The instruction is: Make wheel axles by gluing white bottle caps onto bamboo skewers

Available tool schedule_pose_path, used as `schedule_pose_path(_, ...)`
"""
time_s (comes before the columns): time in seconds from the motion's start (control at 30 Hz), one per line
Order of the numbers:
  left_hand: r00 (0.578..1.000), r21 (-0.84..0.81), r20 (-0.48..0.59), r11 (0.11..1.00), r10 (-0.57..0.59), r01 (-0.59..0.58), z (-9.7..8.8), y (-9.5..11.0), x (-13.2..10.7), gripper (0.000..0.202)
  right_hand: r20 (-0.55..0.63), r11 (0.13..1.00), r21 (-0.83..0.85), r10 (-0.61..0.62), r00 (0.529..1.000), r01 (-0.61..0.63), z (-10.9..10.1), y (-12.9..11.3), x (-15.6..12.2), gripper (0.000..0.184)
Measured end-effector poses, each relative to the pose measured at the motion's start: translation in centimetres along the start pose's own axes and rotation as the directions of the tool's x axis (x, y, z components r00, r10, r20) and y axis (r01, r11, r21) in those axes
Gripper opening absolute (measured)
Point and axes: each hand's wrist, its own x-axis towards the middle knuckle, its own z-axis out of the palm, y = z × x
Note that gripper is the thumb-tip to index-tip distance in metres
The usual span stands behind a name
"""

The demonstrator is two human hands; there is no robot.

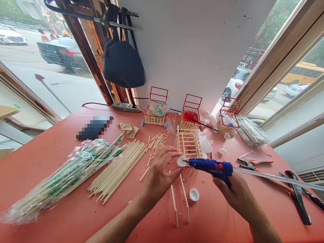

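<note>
My left hand (160, 173) pinches a small white bottle cap (181, 161) between thumb and fingers above the red table (63, 209). My right hand (234, 192) grips a blue hot glue gun (211, 166), its nozzle touching the cap; a clear glue stick (278, 179) juts out behind it to the right. Under the hands lie two thin wooden sticks (180, 199) and another white cap (194, 194). A small wooden slatted frame (189, 143) rests just beyond the cap.
Loose and bagged bamboo sticks (76, 172) fill the left. Three small stick baskets with red wire frames (190, 113) stand at the back. Orange-handled pliers (253, 164) and black cutters (300, 197) lie right. A power strip (126, 107) and a dark bag (123, 60) are behind.
</note>
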Motion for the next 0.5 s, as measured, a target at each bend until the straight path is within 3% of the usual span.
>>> schedule_pose_path(0.33,0.992,-0.100,0.037,0.987,-0.124,0.127,0.09,-0.10,-0.08,0.025,0.015,0.997,0.062,0.035,0.999,-0.036,0.10,-0.01,0.00,0.046)
schedule_pose_path(0.5,0.967,-0.218,0.096,0.943,-0.235,0.251,0.17,-0.53,-0.23,0.027,0.097,0.956,0.271,0.093,0.991,-0.116,0.42,0.59,0.18,0.055)
